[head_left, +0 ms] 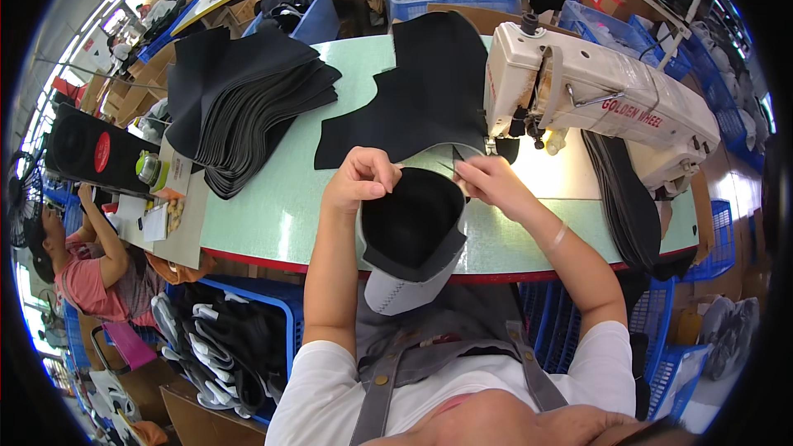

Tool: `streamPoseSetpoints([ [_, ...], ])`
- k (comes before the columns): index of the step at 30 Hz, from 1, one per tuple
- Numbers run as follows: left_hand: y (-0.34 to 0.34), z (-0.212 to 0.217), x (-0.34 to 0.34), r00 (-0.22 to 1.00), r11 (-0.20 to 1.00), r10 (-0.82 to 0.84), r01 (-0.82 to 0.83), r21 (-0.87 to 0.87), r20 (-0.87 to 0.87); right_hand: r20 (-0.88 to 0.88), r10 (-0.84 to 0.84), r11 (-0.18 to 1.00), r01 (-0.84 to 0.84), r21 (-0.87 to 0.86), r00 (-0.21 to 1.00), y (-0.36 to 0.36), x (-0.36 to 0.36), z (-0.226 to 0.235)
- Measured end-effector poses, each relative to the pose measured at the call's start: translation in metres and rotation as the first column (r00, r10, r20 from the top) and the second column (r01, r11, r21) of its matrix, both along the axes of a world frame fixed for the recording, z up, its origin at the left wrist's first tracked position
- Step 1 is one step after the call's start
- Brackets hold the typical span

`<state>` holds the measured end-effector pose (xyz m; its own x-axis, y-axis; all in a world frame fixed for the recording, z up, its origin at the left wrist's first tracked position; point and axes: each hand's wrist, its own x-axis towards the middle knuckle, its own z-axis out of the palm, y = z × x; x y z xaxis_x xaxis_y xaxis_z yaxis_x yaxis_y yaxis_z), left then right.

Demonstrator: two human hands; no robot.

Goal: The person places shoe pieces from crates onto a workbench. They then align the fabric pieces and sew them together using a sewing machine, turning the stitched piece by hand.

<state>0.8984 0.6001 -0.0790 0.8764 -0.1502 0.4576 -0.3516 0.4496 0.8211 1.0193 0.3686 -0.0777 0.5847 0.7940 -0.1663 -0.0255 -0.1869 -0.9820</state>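
Cloth tube (409,277), black inside and pale grey outside with zigzag stitching down its side, is in front of me at the near edge of the green bench (256,227), its wide mouth facing up. Whether it rests on that edge I cannot tell. My left fingers (380,169) are curled, thumb and forefinger pinching at the upper left of its rim. My right fingers (479,172) are pressed together on a small dark pointed tool (446,167), just beside the far right of the rim; it is too small for me to say what kind.

Just beyond my hands a flat black piece (396,107) lies on the bench, reaching to the white sewing machine (611,95) on the right. A thick stack of black pieces (248,107) fans out to the left, and a narrower pile of dark strips (615,194) hangs over the front edge below the machine. Near my left side, lower than the bench, a blue basket (291,307) holds grey and black pieces (219,347). Further left, another person (95,281) in pink has an arm raised.
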Motion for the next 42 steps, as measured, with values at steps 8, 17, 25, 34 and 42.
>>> streamPoseSetpoints([
  [8,-0.013,0.007,0.001,0.961,0.959,0.261,-0.269,-0.091,-0.095,0.948,-0.004,0.774,0.601,-0.199,0.32,-0.127,-0.01,-0.028],
  [17,-0.082,-0.009,-0.085,0.721,0.629,0.687,-0.532,0.567,-0.086,0.857,-0.18,0.983,0.104,0.148,0.482,-0.096,-0.086,0.0],
  [25,-0.093,0.002,-0.104,0.855,-0.313,0.292,-0.339,0.887,0.429,0.794,-0.315,0.949,0.163,0.269,0.521,-0.078,-0.082,-0.008],
  [34,-0.035,0.058,-0.145,0.903,0.761,0.294,-0.021,0.649,-0.315,-0.244,-0.423,0.809,0.484,0.332,0.873,-0.105,-0.053,0.01],
  [42,-0.057,0.032,-0.144,0.603,0.613,0.703,-0.782,-0.108,-0.376,-0.074,-0.229,0.901,0.241,0.362,0.97,-0.092,-0.066,0.0],
])
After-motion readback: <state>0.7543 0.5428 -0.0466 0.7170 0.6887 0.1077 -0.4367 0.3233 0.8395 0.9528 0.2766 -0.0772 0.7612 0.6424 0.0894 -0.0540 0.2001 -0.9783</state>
